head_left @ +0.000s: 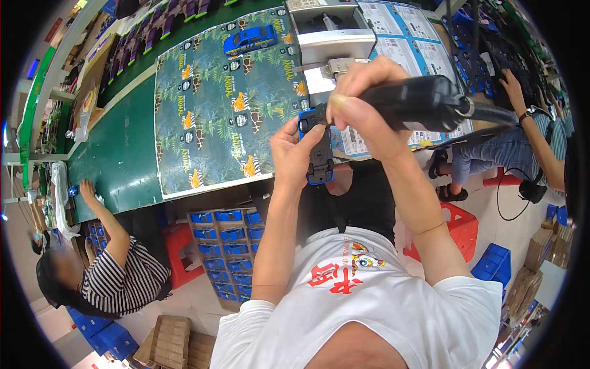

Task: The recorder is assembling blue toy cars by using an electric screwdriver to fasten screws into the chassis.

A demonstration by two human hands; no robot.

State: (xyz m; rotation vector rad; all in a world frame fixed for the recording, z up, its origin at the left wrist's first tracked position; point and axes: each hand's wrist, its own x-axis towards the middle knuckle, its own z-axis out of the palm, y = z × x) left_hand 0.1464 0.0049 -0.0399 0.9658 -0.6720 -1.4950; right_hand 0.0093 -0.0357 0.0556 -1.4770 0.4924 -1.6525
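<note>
My left hand (pixel 290 150) grips a blue toy car (pixel 321 161), turned so its black underside faces up, at the table's near edge. In my right hand (pixel 364 98) is a black electric screwdriver (pixel 418 103), lying nearly level with its cord running off to the right. Its front end points at the upper part of the car's underside; whether the tip touches is hidden by my fingers. Another blue toy car (pixel 249 40) rests on its wheels on the animal-print sheet (pixel 209 123). Beyond my hands stands a silver metal machine (pixel 335 46).
Left, a person in a striped shirt (pixel 126 270) reaches onto the green table (pixel 117 166); right, another person's arm (pixel 515 92) extends over dark parts. Below the table sit a tray of blue cars (pixel 215 243), a red stool (pixel 452 237) and a blue bin (pixel 491 264).
</note>
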